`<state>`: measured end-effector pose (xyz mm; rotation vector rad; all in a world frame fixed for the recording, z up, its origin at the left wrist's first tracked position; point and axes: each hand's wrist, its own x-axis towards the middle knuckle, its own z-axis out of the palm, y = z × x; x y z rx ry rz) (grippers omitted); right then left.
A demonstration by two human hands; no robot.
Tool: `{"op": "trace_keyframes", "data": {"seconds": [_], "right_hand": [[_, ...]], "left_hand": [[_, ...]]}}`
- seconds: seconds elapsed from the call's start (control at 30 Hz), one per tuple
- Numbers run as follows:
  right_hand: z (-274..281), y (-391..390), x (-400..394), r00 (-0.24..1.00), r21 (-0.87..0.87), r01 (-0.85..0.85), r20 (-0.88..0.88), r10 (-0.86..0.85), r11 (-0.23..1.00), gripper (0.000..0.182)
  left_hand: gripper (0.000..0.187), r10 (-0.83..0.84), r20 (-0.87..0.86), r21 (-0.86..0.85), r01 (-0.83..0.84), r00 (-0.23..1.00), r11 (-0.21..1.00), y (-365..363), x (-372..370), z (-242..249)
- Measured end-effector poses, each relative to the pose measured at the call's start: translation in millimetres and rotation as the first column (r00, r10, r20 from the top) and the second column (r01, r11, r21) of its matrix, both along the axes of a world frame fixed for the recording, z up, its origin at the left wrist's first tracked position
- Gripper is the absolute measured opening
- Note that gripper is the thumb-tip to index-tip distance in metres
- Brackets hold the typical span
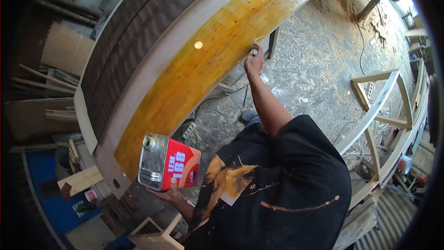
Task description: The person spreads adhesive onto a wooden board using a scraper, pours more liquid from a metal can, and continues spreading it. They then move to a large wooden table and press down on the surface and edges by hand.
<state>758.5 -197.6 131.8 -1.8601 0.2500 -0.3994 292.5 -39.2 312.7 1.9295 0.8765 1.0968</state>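
head view: the landmark is the long yellow-coated board [208,65], which lies slanted across the middle of the picture with a darker brown panel [125,41] along its far side. the left hand [170,195] is below the board's near end, palm up with the fingers curled under a red and silver glue can [167,162]; the thumb presses the can's red face, which reads "lem 168". the can is tipped on its side, its round spout turned toward the board. the right hand [254,62] is stretched out to the board's edge, past its middle, closed around a small pale object that touches the coated surface; what the object is cannot be told. a small bright round spot [198,45] sits on the board near that hand. the person's black shirt [277,190], smeared with yellow, fills the space below the board. a pale wooden frame [384,111] lies on the dusty floor [314,65], well beyond the board's edge.
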Motion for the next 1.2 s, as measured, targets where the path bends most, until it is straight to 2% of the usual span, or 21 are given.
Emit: {"op": "trace_keyframes", "data": {"seconds": [0.07,0.1,0.17,0.2,0.27,0.33,0.43,0.5,0.53,0.63,0.7,0.73,0.77,0.83,0.87,0.97,1.0,1.07,1.13,1.17,1.2], "right_hand": [[2.6,-10.0,-34.3,0.938,0.138,-0.345,0.008,0.347,0.929,0.042],[-2.7,-12.4,-38.9,0.940,0.143,-0.337,0.007,0.340,0.930,0.042],[-16.2,-17.5,-53.0,0.976,0.370,-0.217,0.099,0.194,0.903,0.044],[-11.8,-23.5,-55.2,0.987,0.335,-0.070,-0.114,0.114,0.940,0.045],[-13.6,-14.1,-59.1,0.980,0.242,-0.001,-0.194,0.049,0.970,0.049],[-43.1,22.3,-56.4,0.970,0.268,-0.114,-0.178,0.166,0.957,0.053],[28.5,73.6,-80.6,0.991,0.188,-0.101,-0.071,0.116,0.977,0.047],[57.2,89.5,-81.3,0.857,0.353,-0.498,0.057,0.513,0.792,0.041],[69.4,90.1,-71.3,0.848,0.356,-0.511,0.064,0.526,0.782,0.041],[96.7,79.7,-3.5,0.824,-0.080,-0.528,0.194,0.533,0.845,0.036],[90.7,63.1,33.1,0.855,-0.513,-0.334,0.188,0.483,0.791,0.033],[80.4,58.6,42.6,0.878,-0.727,-0.163,0.201,0.434,0.667,0.029],[63.4,64.5,41.5,0.871,-0.728,-0.172,0.202,0.447,0.664,0.029],[-4.9,79.7,25.4,0.920,-0.936,-0.187,-0.060,0.388,0.298,0.021],[-55.3,110.7,-4.8,0.842,-0.957,-0.116,0.046,0.537,0.264,0.019],[-9.7,177.1,-147.1,0.580,-0.891,-0.453,-0.325,0.747,-0.035,0.022],[-4.7,192.9,-172.0,0.515,-0.861,-0.509,-0.300,0.803,0.005,0.023],[35.2,197.8,-162.4,0.163,-0.584,-0.804,-0.393,0.905,-0.109,0.025],[34.0,202.2,-124.2,0.066,-0.411,-0.897,-0.488,0.871,-0.162,0.027],[33.2,186.4,-90.2,0.078,-0.422,-0.884,-0.552,0.830,-0.198,0.030],[-21.0,176.3,-41.2,0.156,-0.550,-0.817,-0.500,0.852,-0.173,0.027]], "left_hand": [[0.089,-0.054,0.032,-0.031,0.055,0.998,0.998,9.6,-9.7,-1.9],[0.089,-0.061,0.028,-0.026,0.062,0.998,0.998,17.1,-18.4,-5.4],[0.102,0.013,-0.130,0.007,-0.012,0.991,1.000,27.3,-40.6,-12.5],[0.102,0.015,-0.133,0.005,-0.014,0.991,1.000,27.9,-44.4,-12.3],[0.103,0.020,-0.125,-0.033,-0.024,0.992,0.999,27.1,-47.1,-12.8],[0.102,0.022,-0.123,-0.026,-0.025,0.992,0.999,32.9,-58.4,-18.7],[0.100,0.005,-0.166,0.045,0.002,0.986,0.999,35.2,-66.9,-16.2],[0.090,0.008,-0.097,0.018,-0.007,0.995,1.000,31.8,-72.3,-16.4],[0.090,0.024,-0.093,0.023,-0.022,0.995,0.999,29.0,-74.0,-16.6],[0.089,0.087,-0.031,0.000,-0.087,0.996,0.996,23.8,-80.3,-17.8],[0.089,0.094,-0.031,0.020,-0.094,0.995,0.995,21.4,-87.0,-21.1],[0.089,0.112,-0.028,0.020,-0.111,0.993,0.994,19.6,-89.4,-23.0],[0.093,0.159,-0.056,0.045,-0.156,0.986,0.987,17.4,-90.4,-24.8],[0.098,0.205,-0.083,0.069,-0.200,0.975,0.977,16.4,-93.4,-27.2],[0.099,0.204,-0.109,0.103,-0.193,0.973,0.976,18.5,-95.8,-29.0],[0.099,0.236,-0.127,0.046,-0.232,0.963,0.972,6.6,-86.0,-32.0],[0.099,0.271,-0.120,-0.023,-0.276,0.955,0.961,2.8,-83.1,-29.5],[0.098,0.318,-0.100,-0.088,-0.327,0.943,0.941,1.0,-78.2,-29.8],[0.097,0.359,-0.049,-0.073,-0.362,0.932,0.929,-7.6,-73.9,-31.4],[0.097,0.373,-0.004,-0.103,-0.372,0.928,0.923,-13.4,-69.6,-29.8],[0.097,0.403,0.004,-0.114,-0.400,0.915,0.909,-16.8,-66.1,-32.8]]}}
